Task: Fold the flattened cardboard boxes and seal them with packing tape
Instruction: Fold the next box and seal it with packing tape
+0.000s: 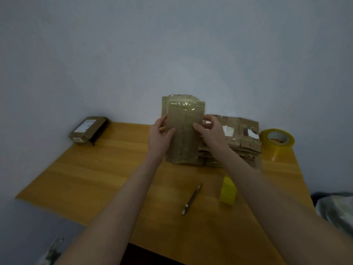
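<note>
A flattened cardboard box (184,127) with shiny old tape at its top stands upright on the wooden table (107,169), its lower edge on the tabletop. My left hand (162,131) grips its left edge, thumb across the front. My right hand (210,129) holds the right edge with fingers curled round it. A stack of flattened boxes (242,136) lies just right of it. A roll of clear yellowish packing tape (278,139) stands at the far right.
A folded, closed box (87,130) with a white label sits at the table's far left corner. A metal utility knife (192,198) and a yellow block (228,191) lie near the front. A wall rises directly behind the table.
</note>
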